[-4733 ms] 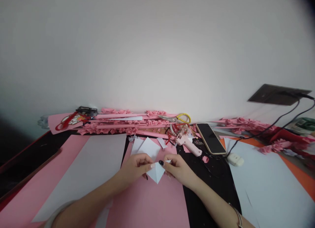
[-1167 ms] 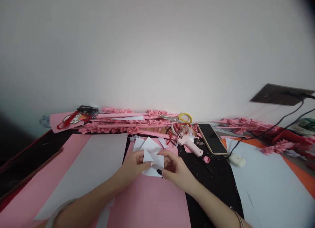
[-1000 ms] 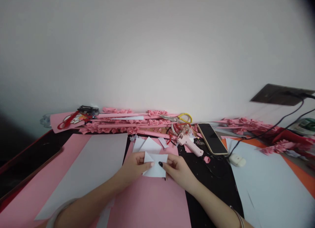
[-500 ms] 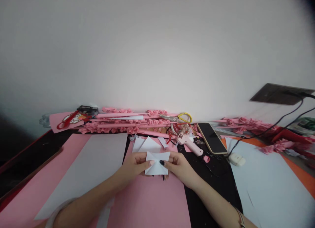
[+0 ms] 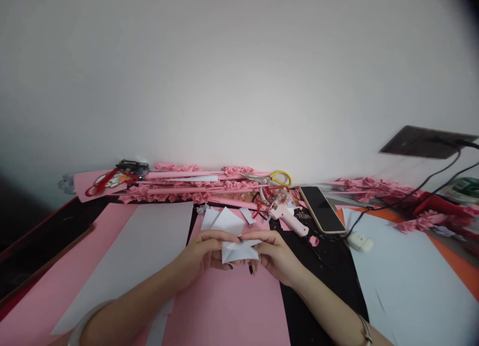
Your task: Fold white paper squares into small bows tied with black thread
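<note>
A small creased square of white paper (image 5: 239,253) is held over the pink sheet (image 5: 228,306), with its far edge bent. My left hand (image 5: 205,251) grips it from the left, the index finger reaching along the top edge. From the right, my right hand (image 5: 275,252) pinches the same paper, its index fingertip meeting the left one at the middle of the far edge. Some fingers of both hands are tucked under the paper and only partly show. Just beyond the hands lie more white paper pieces (image 5: 227,221).
Behind are yellow-handled scissors (image 5: 269,179), a pink glue gun (image 5: 290,219) and pink paper flower stems (image 5: 175,190). A phone (image 5: 322,210) and a white case (image 5: 360,242) lie to the right near a black cable (image 5: 374,209). Large white sheets (image 5: 138,256) flank the middle.
The white paper was spread flat facing me with both thumbs on its middle. Now its far edge is bent, and the index fingers have come together along the top.
</note>
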Demonstrator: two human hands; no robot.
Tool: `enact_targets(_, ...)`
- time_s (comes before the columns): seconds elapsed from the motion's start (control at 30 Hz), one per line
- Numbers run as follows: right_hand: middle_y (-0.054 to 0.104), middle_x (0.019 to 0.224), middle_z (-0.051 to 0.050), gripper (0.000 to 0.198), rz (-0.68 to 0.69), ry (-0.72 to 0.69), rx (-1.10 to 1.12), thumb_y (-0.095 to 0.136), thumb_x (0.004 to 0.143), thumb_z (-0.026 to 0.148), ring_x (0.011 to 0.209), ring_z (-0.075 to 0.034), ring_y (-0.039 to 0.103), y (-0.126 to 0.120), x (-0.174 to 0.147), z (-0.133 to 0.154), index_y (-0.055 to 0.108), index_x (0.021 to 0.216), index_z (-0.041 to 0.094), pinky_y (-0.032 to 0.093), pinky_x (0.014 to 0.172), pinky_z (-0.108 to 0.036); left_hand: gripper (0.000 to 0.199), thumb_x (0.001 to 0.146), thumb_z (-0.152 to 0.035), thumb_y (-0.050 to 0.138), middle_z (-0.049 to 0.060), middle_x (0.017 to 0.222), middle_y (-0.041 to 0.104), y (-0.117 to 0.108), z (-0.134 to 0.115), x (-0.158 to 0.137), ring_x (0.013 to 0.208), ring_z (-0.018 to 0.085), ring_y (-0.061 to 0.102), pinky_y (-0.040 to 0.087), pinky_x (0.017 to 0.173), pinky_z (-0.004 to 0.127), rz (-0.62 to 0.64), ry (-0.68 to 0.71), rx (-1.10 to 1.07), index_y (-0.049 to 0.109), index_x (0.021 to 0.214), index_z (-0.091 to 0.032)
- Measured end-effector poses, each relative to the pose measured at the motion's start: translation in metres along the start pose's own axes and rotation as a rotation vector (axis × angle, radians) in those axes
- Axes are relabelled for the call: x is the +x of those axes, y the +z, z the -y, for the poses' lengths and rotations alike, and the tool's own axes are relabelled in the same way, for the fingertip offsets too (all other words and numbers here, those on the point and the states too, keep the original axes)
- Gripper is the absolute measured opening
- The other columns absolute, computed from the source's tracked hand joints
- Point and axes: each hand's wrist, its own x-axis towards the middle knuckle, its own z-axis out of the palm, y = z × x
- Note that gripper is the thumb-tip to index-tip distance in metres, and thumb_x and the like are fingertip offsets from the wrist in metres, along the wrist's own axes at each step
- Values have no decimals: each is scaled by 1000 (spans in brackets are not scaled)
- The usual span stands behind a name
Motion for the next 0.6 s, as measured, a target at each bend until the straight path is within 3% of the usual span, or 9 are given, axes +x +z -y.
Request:
enact_targets(0.1,64,61,-4,27,24,-29,32,54,72,18,48,-14,60,-2,0,0,69,94,12,52,47,-27,22,76,-30,53,5,74,67,2,-2,-1,66,17,64,50,62,28,46,-8,-27,66,84,-14)
enact_targets(0.23,63,59,-5,29,40,-12,29,55,78,32,48,-16,62,-1,0,1,68,91,10,53,45,-28,20,78,-33,57,4,72,67,6,-3,-1,65,15,63,50,63,27,-10,18,158,62,81,-15)
enact_targets(0.37,63,61,-3,27,-27,24,-101,65,74,30,44,-13,61,2,1,0,66,93,12,52,41,-23,20,75,-33,62,3,71,66,9,-3,1,65,15,64,50,63,28,-58,19,333,60,83,-15)
enact_targets(0.6,63,61,-2,32,-67,16,-233,65,73,28,42,-10,58,3,3,-2,64,101,12,47,35,-17,26,76,-31,58,1,67,64,10,1,4,62,18,66,52,61,31,-91,64,432,52,97,-16)
